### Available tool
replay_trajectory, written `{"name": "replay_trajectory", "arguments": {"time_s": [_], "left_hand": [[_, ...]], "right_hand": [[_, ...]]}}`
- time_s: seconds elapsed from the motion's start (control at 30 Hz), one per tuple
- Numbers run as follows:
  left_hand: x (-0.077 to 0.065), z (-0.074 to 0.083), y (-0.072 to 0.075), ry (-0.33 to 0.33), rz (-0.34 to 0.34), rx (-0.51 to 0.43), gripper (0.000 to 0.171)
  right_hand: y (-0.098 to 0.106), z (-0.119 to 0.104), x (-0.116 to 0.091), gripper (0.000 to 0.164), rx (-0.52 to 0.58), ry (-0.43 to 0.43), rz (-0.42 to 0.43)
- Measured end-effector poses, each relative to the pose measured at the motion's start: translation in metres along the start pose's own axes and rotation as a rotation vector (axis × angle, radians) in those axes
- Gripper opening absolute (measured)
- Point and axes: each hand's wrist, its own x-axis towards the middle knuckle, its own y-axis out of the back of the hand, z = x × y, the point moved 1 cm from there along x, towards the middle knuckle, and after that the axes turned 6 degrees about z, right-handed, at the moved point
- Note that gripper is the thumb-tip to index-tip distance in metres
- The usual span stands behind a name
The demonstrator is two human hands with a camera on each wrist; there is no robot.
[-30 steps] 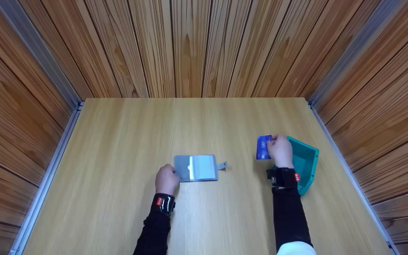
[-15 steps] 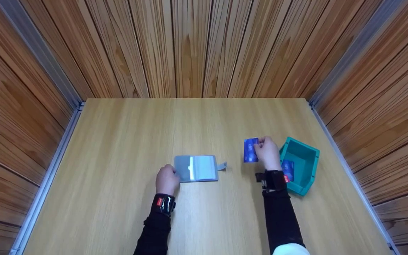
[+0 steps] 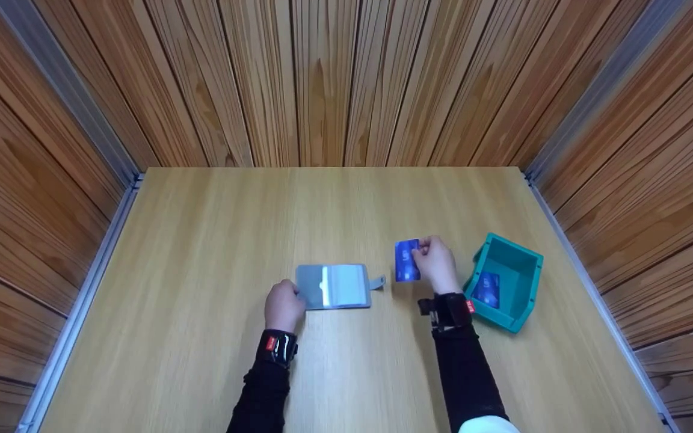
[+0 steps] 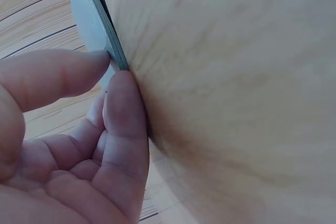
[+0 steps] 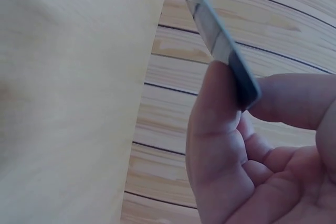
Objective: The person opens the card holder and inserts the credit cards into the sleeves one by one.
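An unfolded light-blue card holder (image 3: 346, 285) lies on the table, its small strap (image 3: 377, 282) pointing right. My left hand (image 3: 283, 305) pinches the holder's left edge between thumb and forefinger, as the left wrist view shows close up. Above the table, right of the strap, my right hand (image 3: 437, 263) pinches a blue card (image 3: 406, 260) by its right side. Seen nearly edge-on in the right wrist view, the card (image 5: 220, 40) sits between thumb and fingertips.
To the right of my right hand stands a green bin (image 3: 521, 288) with another blue card (image 3: 487, 290) inside it. Wooden plank walls (image 3: 322, 84) enclose the wooden table (image 3: 214, 228) at the back and both sides.
My right hand has moved left, away from the green bin, carrying the blue card closer to the card holder. The card in the bin has come into view. My left hand has stayed put.
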Motion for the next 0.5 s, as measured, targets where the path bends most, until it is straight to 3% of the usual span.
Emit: {"name": "replay_trajectory", "arguments": {"time_s": [0.27, 0.5], "left_hand": [[-0.001, -0.001, -0.001, -0.007, -0.012, 0.010, 0.005], [-0.002, 0.000, -0.001, -0.040, 0.008, 0.007, 0.011]], "right_hand": [[-0.011, -0.007, -0.004, 0.023, 0.042, -0.029, -0.040], [-0.018, -0.006, -0.007, 0.020, 0.057, 0.001, -0.042]]}}
